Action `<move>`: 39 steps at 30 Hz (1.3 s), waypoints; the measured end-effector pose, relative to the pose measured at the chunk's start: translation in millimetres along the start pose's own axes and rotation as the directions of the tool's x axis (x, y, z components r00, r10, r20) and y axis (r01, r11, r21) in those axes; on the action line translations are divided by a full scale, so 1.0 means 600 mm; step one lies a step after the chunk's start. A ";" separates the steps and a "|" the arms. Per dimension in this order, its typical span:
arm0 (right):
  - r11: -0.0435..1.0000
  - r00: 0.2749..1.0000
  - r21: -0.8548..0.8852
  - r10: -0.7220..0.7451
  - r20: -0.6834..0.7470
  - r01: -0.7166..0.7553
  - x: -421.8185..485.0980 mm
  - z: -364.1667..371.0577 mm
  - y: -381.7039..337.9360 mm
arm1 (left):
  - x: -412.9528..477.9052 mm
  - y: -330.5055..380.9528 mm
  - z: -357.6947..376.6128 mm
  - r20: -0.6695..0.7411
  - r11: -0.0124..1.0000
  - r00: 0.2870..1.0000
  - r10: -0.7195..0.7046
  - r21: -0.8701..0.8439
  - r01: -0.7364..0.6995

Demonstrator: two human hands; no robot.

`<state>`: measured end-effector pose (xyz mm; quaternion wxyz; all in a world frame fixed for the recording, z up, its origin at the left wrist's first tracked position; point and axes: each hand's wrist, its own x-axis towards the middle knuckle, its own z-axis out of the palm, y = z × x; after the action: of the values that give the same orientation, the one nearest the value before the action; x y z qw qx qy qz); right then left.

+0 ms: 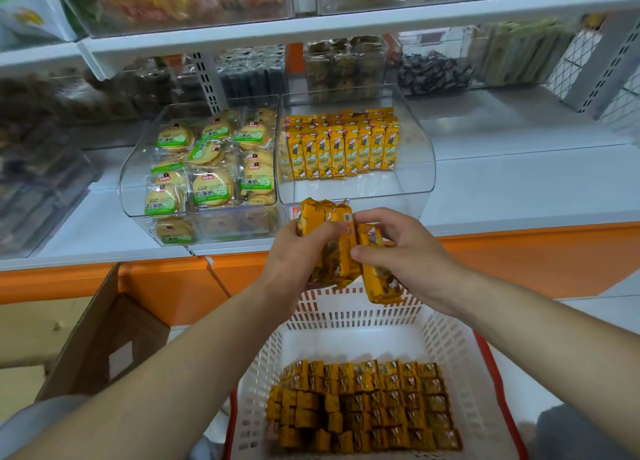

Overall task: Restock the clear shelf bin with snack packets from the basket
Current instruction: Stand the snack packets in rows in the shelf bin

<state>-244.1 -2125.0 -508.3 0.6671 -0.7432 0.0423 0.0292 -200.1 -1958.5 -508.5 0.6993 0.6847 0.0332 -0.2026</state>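
The left grip (298, 251) is curled tight around a bunch of yellow snack packets (341, 238). The right grip (408, 251) pinches one more yellow packet (379, 279), touching the bunch at its 3 o'clock side. The clear bin (417, 168), partly filled, sits at 12 o'clock from both. The white basket (346, 317) is at 6 o'clock.

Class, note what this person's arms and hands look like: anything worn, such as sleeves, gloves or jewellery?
The left hand and right hand are bare: no gloves, no ring in view. The left forearm and right forearm are uncovered, with no watch or bracelet at the wrists. A pale grey patch near the left elbow may be a sleeve edge; too blurred to tell.
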 end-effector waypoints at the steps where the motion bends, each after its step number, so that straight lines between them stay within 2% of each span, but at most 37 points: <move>1: 1.000 1.000 0.005 -0.008 -0.009 0.008 -0.001 0.002 0.001 | -0.002 -0.001 0.001 0.014 1.000 1.000 0.006 0.006 -0.006; 4: 1.000 1.000 -0.002 -0.009 -0.025 0.009 -0.001 0.003 0.004 | -0.005 0.002 0.001 0.053 1.000 0.999 0.013 0.024 -0.014; 9: 0.999 0.996 0.000 0.032 -0.084 -0.032 0.002 -0.009 0.001 | 0.004 0.018 -0.017 0.014 0.993 0.999 0.031 0.112 -0.032; 13: 0.991 0.999 0.136 0.016 -0.040 -0.010 0.001 -0.022 -0.008 | 0.008 0.035 -0.036 -0.013 0.981 0.997 0.076 0.179 -0.073; 16: 0.991 0.998 0.127 0.047 -0.044 -0.041 0.008 -0.027 -0.021 | 0.006 0.056 -0.056 -0.009 0.959 0.989 0.144 0.248 -0.138; 20: 0.987 0.995 0.162 0.011 -0.101 0.005 0.043 -0.028 -0.050 | -0.001 0.095 -0.098 -0.025 0.899 0.966 0.256 0.375 -0.228; 24: 0.975 0.990 0.211 -0.035 -0.138 0.064 0.103 -0.019 -0.090 | 0.011 0.122 -0.142 -0.084 0.862 0.944 0.320 0.438 -0.253; 26: 0.987 0.983 0.125 -0.083 -0.164 0.104 0.150 -0.005 -0.105 | 0.017 0.128 -0.157 -0.093 0.866 0.938 0.335 0.422 -0.267; 29: 0.981 0.964 -0.103 -0.182 -0.192 0.164 0.234 0.015 -0.114 | 0.024 0.132 -0.172 -0.073 0.870 0.932 0.354 0.393 -0.299; 33: 0.961 0.958 -0.234 -0.199 -0.206 0.150 0.334 0.044 -0.091 | 0.035 0.126 -0.190 -0.049 0.861 0.930 0.364 0.398 -0.316; 39: 0.827 0.937 -0.551 -0.273 -0.220 0.111 0.425 0.071 -0.044 | 0.060 0.104 -0.208 -0.072 0.846 0.936 0.343 0.458 -0.275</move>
<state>13.0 -2086.0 -512.0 0.4217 -0.8947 0.0538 -0.1372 -118.0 -1847.4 -468.8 0.5449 0.8346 -0.0717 -0.0368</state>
